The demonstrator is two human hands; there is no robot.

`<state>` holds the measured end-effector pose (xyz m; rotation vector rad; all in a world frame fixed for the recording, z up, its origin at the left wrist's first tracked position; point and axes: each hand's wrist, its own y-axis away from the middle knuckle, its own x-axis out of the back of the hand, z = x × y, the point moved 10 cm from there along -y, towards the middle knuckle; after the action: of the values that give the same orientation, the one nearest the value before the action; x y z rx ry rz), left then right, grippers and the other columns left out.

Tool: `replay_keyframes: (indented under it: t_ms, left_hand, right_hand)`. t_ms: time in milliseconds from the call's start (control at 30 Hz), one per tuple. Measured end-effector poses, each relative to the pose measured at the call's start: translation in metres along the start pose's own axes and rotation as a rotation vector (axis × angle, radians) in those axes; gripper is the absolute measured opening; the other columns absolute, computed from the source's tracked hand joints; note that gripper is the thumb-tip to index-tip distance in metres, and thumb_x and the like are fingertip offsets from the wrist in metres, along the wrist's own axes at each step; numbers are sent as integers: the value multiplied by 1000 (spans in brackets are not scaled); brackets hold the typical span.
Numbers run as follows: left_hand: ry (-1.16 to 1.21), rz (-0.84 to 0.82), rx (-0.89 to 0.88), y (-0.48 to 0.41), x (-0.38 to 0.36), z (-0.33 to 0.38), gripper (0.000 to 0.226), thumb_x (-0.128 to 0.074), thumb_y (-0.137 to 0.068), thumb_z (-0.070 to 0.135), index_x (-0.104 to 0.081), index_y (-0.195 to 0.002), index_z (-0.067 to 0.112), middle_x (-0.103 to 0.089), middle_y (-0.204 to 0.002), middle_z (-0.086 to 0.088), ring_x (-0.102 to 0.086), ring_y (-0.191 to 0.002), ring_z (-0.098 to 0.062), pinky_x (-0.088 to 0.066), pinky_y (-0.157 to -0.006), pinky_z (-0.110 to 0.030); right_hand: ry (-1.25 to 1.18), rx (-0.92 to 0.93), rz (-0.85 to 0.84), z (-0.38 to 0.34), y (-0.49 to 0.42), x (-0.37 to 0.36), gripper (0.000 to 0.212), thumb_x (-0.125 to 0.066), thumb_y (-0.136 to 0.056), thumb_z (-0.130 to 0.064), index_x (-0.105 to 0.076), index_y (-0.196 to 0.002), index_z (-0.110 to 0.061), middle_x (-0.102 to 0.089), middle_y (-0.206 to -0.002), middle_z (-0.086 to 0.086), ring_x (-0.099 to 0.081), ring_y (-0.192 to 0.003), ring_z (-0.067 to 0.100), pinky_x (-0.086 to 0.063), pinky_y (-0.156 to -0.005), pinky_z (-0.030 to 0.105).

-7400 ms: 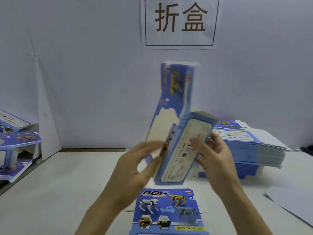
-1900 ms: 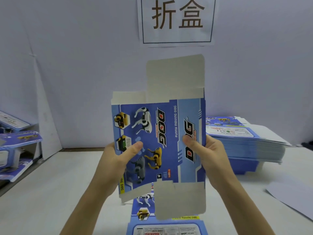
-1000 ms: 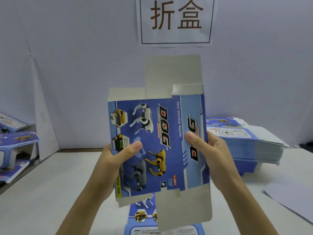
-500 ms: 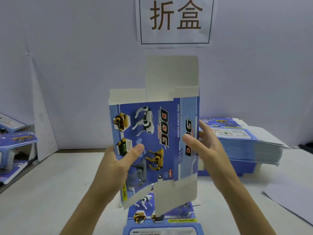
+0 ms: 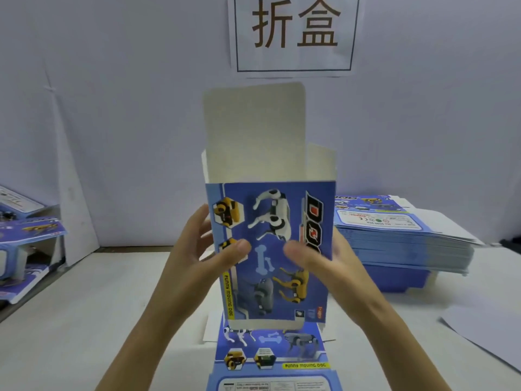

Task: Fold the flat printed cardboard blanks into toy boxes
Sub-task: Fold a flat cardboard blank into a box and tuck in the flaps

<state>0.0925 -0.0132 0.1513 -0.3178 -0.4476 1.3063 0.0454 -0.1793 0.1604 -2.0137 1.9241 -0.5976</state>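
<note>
**Item 1, held box** (image 5: 270,215): upright at centre over the table (image 5: 98,320), opened into a tube, printed dog panel towards us. Its top flap (image 5: 253,122) stands straight up with the unprinted side facing us, ending just below the wall sign (image 5: 293,32). 1 shorter side flap (image 5: 324,162) rises at the right. We see tabletop on both sides, between the box and the piles at either side.

**Item 2, left hand** (image 5: 197,263): thumb pressed on the printed panel, fingers spread along the box's left edge. It pinches the box.

**Item 3, right hand** (image 5: 332,272): thumb on the panel and blurred, fingers gone behind the right side. It grips the box there.

**Hidden or unclear:** we cannot tell whether the box's lower edge touches the flat blank (image 5: 270,359) lying near us. That blank's near end is cut off by the frame and its small print is unreadable. The box's bottom flaps do not show.

**Item 4, stack of flat blanks** (image 5: 403,244): far right on the table, its left end behind the box and right hand.

**Item 5, folded boxes** (image 5: 28,238): at the left edge, cut off.

**Item 6, white sheet** (image 5: 485,334): near right, cut off.

**Surface and room:** we note a white tabletop and a pale wall (image 5: 127,108) with 1 white board (image 5: 76,193) leaning at the left.
</note>
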Motion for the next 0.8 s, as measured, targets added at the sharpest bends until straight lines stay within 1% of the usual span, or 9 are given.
replay_keyframes:
  t_ms: [100, 200, 267, 333, 433, 533, 667, 733, 800]
  left_hand:
    - [-83, -9, -130, 3, 6, 13, 99, -90, -54, 35, -41, -140, 28, -60, -126, 3, -58, -118, -16, -55, -91, -34]
    - [-119, -79, -203, 6, 7, 20, 99, -92, -58, 29, -38, -141, 28, -56, -132, 6, -52, -125, -17, -52, -96, -34]
    - [-153, -113, -231, 7, 8, 25, 96, -88, -58, 33, -39, -140, 27, -54, -133, 7, -51, -127, -16, -51, -99, -39]
    - [-204, -135, -261, 8, 7, 28, 95, -87, -58, 35, -38, -140, 28, -51, -135, 8, -48, -129, -14, -51, -98, -35]
    - [-232, -147, -283, 10, 5, 30, 94, -88, -61, 29, -37, -140, 29, -51, -134, 8, -48, -128, -14, -50, -97, -30]
    - [-259, -148, -320, 11, 5, 34, 91, -82, -58, 32, -38, -139, 29, -52, -132, 10, -49, -127, -16, -52, -94, -27]
    - [-316, -123, -398, 13, 6, 43, 93, -88, -60, 39, -40, -139, 28, -51, -131, 9, -47, -128, -15, -48, -95, -19]
    - [-370, -136, -452, 16, 2, 48, 89, -85, -64, 44, -40, -139, 30, -50, -131, 13, -48, -127, -13, -46, -94, -12]
    - [-473, -177, -497, 19, -7, 50, 84, -77, -66, 45, -38, -140, 38, -46, -130, 23, -46, -125, -6, -44, -90, -7]
  right_hand:
    - [-429, -91, -2, 7, -1, 6, 77, -81, -40, -72, -74, -97, -21, -74, -101, -5, -70, -93, 10, -55, -75, 26]
    - [-713, -104, -100, -2, 2, 3, 79, -79, -48, -72, -74, -110, -23, -69, -119, 3, -64, -113, 16, -53, -89, 28]
    - [-789, -133, -119, -3, 2, -1, 89, -80, -49, -70, -69, -120, -18, -64, -127, 7, -61, -118, 20, -52, -94, 31]
    - [-788, -173, -16, 6, 0, 6, 104, -88, -36, -65, -66, -125, -15, -61, -132, 11, -60, -118, 23, -52, -93, 33]
    - [-796, -153, -98, -1, 2, -3, 75, -90, -40, -56, -76, -105, -20, -69, -118, 6, -67, -105, 16, -56, -78, 25]
    - [-797, -169, -135, -1, 6, -3, 69, -92, -33, -56, -80, -91, -22, -75, -98, 2, -72, -88, 15, -57, -69, 26]
    - [-684, -175, -190, 4, 8, -3, 68, -90, -45, -49, -75, -106, -22, -72, -107, 4, -69, -97, 17, -57, -78, 31]
    - [-608, -253, -91, 20, 6, 6, 63, -85, -52, -30, -71, -111, -13, -71, -105, 10, -69, -93, 21, -58, -73, 32]
    - [-408, -357, 97, 46, 8, 28, 35, -68, -71, -12, -66, -105, -8, -73, -89, 8, -68, -77, 18, -55, -58, 25]
